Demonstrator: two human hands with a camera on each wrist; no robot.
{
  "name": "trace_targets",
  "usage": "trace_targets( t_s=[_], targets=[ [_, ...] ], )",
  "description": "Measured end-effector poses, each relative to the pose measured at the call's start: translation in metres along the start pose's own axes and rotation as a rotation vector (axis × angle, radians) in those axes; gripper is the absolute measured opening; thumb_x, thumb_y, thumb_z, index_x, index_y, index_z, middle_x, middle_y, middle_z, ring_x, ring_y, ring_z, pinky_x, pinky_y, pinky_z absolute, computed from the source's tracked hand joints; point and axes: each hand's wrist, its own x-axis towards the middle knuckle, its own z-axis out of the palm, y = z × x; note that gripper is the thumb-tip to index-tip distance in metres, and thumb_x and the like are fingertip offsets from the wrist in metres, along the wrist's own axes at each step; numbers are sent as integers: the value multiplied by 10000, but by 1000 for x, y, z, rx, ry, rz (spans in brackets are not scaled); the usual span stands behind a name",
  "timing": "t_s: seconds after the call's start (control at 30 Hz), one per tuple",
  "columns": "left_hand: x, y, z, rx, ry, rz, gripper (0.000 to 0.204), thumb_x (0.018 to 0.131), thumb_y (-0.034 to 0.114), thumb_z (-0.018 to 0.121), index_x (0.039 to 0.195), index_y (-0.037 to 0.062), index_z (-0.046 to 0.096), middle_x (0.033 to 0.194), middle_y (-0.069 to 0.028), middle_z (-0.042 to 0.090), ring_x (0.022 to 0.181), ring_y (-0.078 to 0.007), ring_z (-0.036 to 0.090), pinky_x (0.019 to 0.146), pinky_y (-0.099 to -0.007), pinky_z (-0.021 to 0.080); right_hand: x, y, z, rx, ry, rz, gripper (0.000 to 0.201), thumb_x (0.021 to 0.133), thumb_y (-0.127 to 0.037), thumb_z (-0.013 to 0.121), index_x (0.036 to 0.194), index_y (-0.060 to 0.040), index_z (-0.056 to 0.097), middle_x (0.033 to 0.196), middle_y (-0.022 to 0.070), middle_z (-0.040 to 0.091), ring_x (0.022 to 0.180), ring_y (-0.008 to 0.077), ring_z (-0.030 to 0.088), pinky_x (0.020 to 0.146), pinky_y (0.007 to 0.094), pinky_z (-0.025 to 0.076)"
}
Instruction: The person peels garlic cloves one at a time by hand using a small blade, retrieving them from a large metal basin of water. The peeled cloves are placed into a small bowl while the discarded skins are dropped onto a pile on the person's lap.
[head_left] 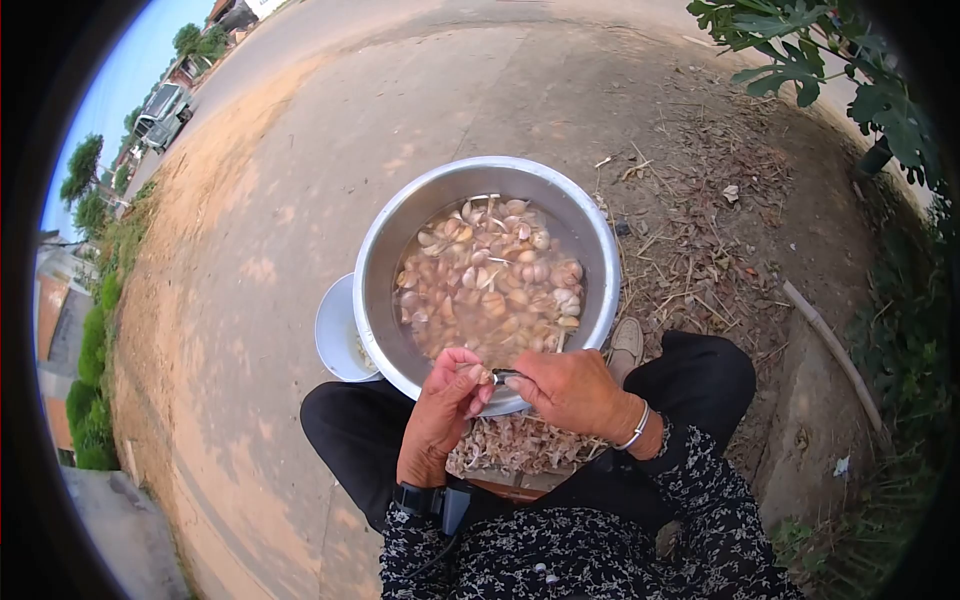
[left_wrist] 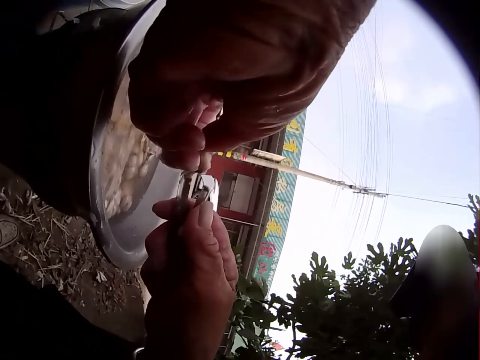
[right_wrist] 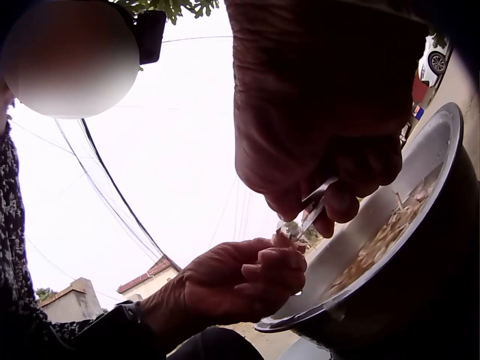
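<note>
Over the near rim of a large metal basin (head_left: pixel 608 250), both hands meet at the fingertips. My left hand (head_left: pixel 443 398) pinches a small garlic clove (head_left: pixel 486 378), mostly hidden by the fingers. The right hand (head_left: pixel 578 393) grips a small metal clipper (head_left: pixel 507 374), its silver end right at the clove. In the right wrist view the clipper (right_wrist: pixel 315 210) shows two thin metal arms under the curled fingers. Many unpeeled garlic cloves (head_left: pixel 492 270) lie in cloudy water inside the basin.
A white bowl (head_left: pixel 334 330) stands partly under the basin's left side. Garlic skins (head_left: pixel 530 445) are heaped between the person's legs, below the basin. Dry leaves and stalks (head_left: pixel 700 220) litter the ground at right, with a stick (head_left: pixel 835 355) beyond.
</note>
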Motion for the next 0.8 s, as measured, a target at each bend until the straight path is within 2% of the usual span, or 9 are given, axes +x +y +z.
trace_targets(
  t_s=[0.03, 0.1, 0.33, 0.43, 0.53, 0.63, 0.7, 0.73, 0.8],
  targets=[
    [0, 0, 1, 0, -1, 0, 170, 933, 120, 597, 1052, 68, 489, 746, -36, 565, 569, -78, 475, 491, -179, 351, 0, -1, -1, -18, -2, -13, 193, 902, -254, 591, 845, -77, 539, 690, 125, 607, 637, 338, 626, 547, 437, 484],
    [0, -2, 3, 174, 115, 45, 133, 936, 115, 583, 1015, 88, 479, 733, -16, 575, 564, -61, 477, 479, -163, 337, 0, -5, -2, -35, -9, -18, 198, 898, -257, 593, 845, -75, 535, 700, 121, 608, 647, 330, 629, 552, 434, 486],
    [0, -5, 6, 471, 157, 135, 116, 935, 127, 581, 989, 115, 479, 705, 11, 576, 575, -36, 477, 495, -162, 343, -3, -5, 4, -143, 19, -106, 141, 881, -194, 592, 828, -89, 514, 705, 90, 583, 677, 279, 641, 557, 402, 495],
    [-2, -5, 5, 449, 137, 160, 105, 940, 126, 577, 977, 114, 480, 710, 13, 574, 576, -33, 474, 504, -165, 346, -5, 0, 8, -147, -12, -128, 127, 879, -160, 587, 816, -92, 500, 692, 82, 566, 669, 271, 638, 557, 397, 497],
    [-5, -1, 4, 344, 86, 88, 93, 949, 117, 562, 977, 97, 476, 718, 2, 570, 592, -47, 490, 515, -182, 347, -5, 0, 3, -77, -52, -138, 110, 882, -156, 588, 841, -77, 524, 700, 98, 582, 674, 287, 639, 566, 399, 497],
    [-5, -3, 1, 197, 76, 6, 94, 956, 144, 571, 988, 82, 508, 725, 3, 570, 610, -57, 510, 533, -179, 359, -6, 0, 3, 88, -62, -61, 87, 892, -161, 586, 898, -75, 569, 712, 122, 598, 689, 312, 640, 570, 403, 491],
    [-7, -1, 2, -40, -39, -29, 149, 958, 171, 580, 1033, 51, 533, 740, -20, 570, 578, -83, 482, 529, -192, 369, -6, 2, 4, 148, -62, -39, 81, 897, -160, 583, 921, -83, 585, 719, 130, 604, 696, 322, 640, 576, 408, 489],
    [-8, -2, 5, -41, -40, -25, 149, 958, 171, 580, 1033, 51, 533, 740, -20, 570, 578, -83, 482, 529, -192, 369, -5, 4, 5, 209, -63, -18, 83, 902, -159, 579, 944, -90, 600, 725, 138, 610, 703, 333, 639, 582, 414, 487],
    [-10, -5, 13, -73, 67, -22, 220, 966, 236, 574, 1069, 43, 548, 747, -38, 565, 577, -95, 471, 523, -204, 370, -4, 5, 9, 215, -35, -27, 98, 907, -191, 573, 921, -95, 582, 691, 140, 608, 674, 345, 635, 576, 441, 483]
  ],
)
